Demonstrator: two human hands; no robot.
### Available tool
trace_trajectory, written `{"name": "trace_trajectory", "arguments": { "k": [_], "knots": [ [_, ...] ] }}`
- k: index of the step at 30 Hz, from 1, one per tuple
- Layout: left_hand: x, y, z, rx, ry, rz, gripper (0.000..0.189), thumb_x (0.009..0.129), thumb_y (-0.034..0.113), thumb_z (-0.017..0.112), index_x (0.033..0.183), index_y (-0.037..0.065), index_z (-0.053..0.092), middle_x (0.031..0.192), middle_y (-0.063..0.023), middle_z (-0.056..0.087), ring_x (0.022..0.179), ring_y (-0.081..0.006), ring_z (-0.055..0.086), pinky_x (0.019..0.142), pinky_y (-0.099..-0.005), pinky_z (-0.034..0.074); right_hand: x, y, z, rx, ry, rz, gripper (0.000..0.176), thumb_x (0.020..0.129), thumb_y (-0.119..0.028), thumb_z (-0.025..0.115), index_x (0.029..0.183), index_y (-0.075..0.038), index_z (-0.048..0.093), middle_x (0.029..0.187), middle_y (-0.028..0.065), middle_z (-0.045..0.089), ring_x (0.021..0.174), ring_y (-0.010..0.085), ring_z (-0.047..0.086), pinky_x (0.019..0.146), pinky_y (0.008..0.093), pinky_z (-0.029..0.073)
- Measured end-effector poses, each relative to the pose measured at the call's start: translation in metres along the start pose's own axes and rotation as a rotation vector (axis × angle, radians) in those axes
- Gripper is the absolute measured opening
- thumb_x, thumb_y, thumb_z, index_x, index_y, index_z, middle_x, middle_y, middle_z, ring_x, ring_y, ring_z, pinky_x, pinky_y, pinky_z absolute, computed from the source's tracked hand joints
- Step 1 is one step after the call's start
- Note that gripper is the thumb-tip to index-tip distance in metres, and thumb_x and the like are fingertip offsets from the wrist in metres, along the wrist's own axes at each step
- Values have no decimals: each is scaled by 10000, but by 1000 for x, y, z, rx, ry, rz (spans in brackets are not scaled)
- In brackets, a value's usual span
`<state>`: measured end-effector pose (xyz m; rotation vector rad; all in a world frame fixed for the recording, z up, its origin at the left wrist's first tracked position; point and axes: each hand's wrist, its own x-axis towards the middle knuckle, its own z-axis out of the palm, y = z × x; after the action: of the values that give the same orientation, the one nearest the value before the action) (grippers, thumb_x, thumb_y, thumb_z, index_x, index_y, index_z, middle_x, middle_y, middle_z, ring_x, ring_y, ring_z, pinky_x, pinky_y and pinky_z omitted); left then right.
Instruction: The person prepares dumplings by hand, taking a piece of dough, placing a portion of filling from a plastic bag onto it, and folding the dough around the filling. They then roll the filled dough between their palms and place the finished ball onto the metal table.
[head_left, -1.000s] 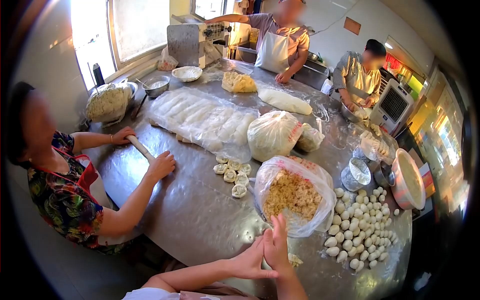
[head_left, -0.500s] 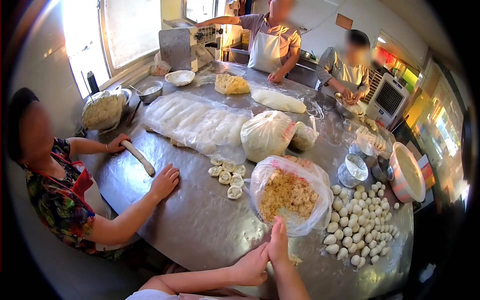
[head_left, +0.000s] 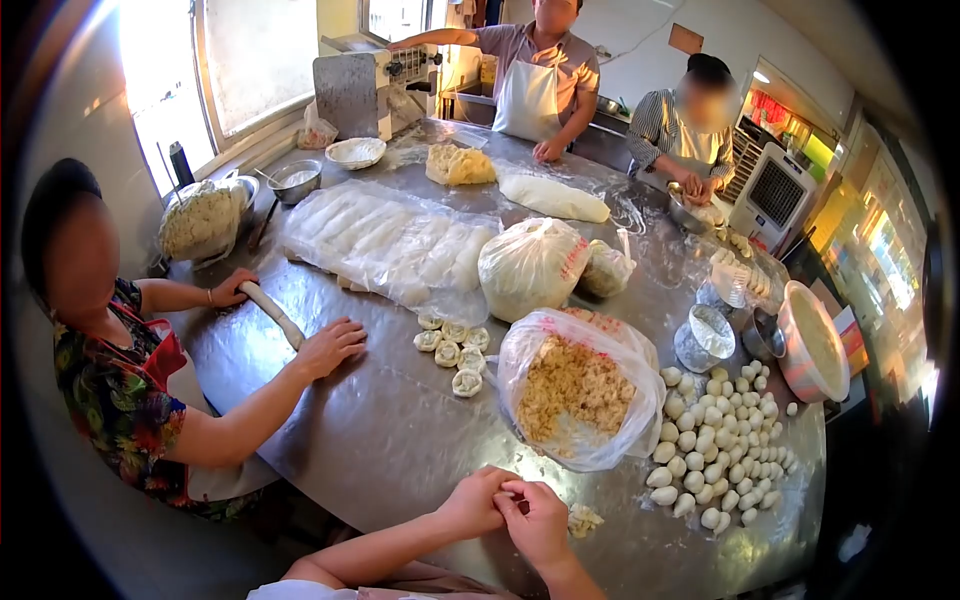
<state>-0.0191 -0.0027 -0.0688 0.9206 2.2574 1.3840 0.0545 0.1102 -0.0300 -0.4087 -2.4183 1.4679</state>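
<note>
Left hand (head_left: 468, 506) and right hand (head_left: 538, 524) are touching near the open bag (head_left: 642, 398), fingers curling in, any hold hidden; light pressure is probably helping

The wearer's left sleeve (head_left: 300, 591) is white and short; the garment front (head_left: 440, 579) is pale pink. Left hand (head_left: 472, 506) and right hand (head_left: 538, 522) are bare.

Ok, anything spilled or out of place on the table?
Yes, a small pale clump on bare metal by the right hand, outside the open bag of filling; looks dropped, can't tell what it is. Also one small white ball sits apart from the pile.
</note>
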Motion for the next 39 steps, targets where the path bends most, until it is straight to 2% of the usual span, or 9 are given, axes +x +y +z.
{"name": "trace_trajectory", "arguments": {
  "k": [8,10,12,18,22,28,34,36,39],
  "knots": [
    [-22,10,3,-75,-430,-236,297,836,322,603,851,28,637,725,-223,608,686,-319,622,650,-394,477,-17,37,-16,-191,59,-106,76,742,-62,707,775,-56,639,707,80,623,610,197,606,576,298,490],
    [-23,25,-9,-126,-737,-271,433,895,445,561,881,21,652,717,-142,631,725,-166,598,693,-321,467,-16,58,-34,-355,256,-103,50,760,-47,680,771,-53,632,706,83,618,617,216,600,582,315,486],
    [-32,8,0,-394,-718,-301,370,941,374,527,1005,30,648,860,-70,662,873,-132,596,803,-287,465,-15,79,-63,-318,475,-4,38,763,-62,655,762,-59,617,746,119,610,668,294,588,601,361,479],
    [-16,-3,-5,-935,-355,-549,285,979,291,469,1153,84,560,1121,-16,588,999,-154,581,885,-300,461,-55,112,-62,-700,288,-230,199,866,-179,604,985,-22,632,988,179,641,895,308,620,786,379,500],
    [-11,-6,-6,-956,-258,-667,441,983,407,411,743,68,555,862,-44,617,831,-149,597,713,-305,488,-55,96,-47,-580,304,-151,238,884,-144,557,1088,-38,615,1073,170,614,992,350,578,861,407,474],
    [-15,-5,-10,-892,-129,-593,554,988,437,372,563,83,406,638,-57,505,677,-187,570,605,-320,451,-47,65,-56,-493,352,-150,275,886,-145,552,1123,-10,587,1121,197,584,1031,370,551,900,404,445],
    [7,7,-9,-1080,191,-522,547,990,447,354,593,75,407,729,-57,539,778,-208,589,696,-315,457,-16,6,-32,-105,133,-290,287,865,-127,574,1115,12,568,1089,221,590,1017,385,556,894,419,443],
    [10,11,3,-1079,246,-361,538,961,513,343,704,64,492,847,-80,550,926,-225,560,799,-351,458,-3,-11,-1,87,116,-314,213,863,-103,604,1048,-9,556,844,103,619,741,206,604,676,316,495],
    [7,29,2,-1237,224,-220,565,923,577,347,995,50,538,1101,-101,524,1122,-231,476,910,-379,430,2,-9,28,255,120,-109,291,935,-177,513,1155,10,487,898,72,610,802,187,606,715,296,498]
  ]
}}
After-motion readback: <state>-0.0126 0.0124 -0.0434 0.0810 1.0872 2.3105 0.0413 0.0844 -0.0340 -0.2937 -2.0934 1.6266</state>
